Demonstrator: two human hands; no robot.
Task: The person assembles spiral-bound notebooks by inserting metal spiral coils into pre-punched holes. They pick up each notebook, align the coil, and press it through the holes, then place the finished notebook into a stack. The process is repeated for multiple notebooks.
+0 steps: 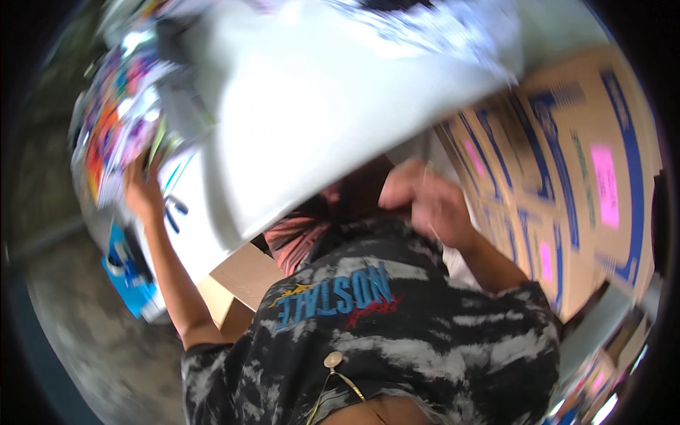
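My left hand reaches to the near edge of a heap of shiny, many-coloured plastic packets on the left. Its fingertips touch or reach in among them; blur hides whether they grip one. Beside that hand, a dark blue tool with looped handles, perhaps scissors, lies on the white tabletop. In front of my body on the right, my right hand hangs in the air near the table's edge. Its fingers are curled in, smeared by motion, and anything inside them is hidden.
Large brown cartons with blue bands and pink labels stand on the right. Clear crumpled plastic lies at the table's far side. An open cardboard box sits below the near edge, and a bright blue package is at the left.
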